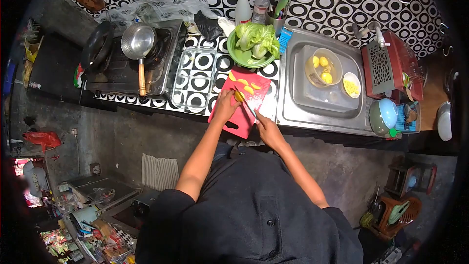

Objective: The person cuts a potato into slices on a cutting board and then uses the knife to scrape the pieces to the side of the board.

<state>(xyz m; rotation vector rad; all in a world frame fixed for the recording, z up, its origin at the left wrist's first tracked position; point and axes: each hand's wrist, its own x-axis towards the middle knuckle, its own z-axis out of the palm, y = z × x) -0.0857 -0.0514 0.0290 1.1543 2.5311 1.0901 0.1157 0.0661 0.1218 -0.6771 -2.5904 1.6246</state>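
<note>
Black-and-white ring tiles cover the wall point(342, 2) and the surface point(269, 71). Left hand point(225, 106) has a narrow grip on a yellow chunk point(239, 96), which sits right under its fingertips on the red board point(239, 117). Right hand point(266, 128) is wrapped around the knife point(249, 106) handle at the board's right edge, blade alongside the chunk. Near end of the board pokes past the surface's front edge. Cut pieces point(242, 82) take up its far half. Green bowl point(250, 64) of leafy greens point(256, 40) crowds the board's far end, glass dish point(194, 77) close on its left, steel sink point(285, 90) to its right.
</note>
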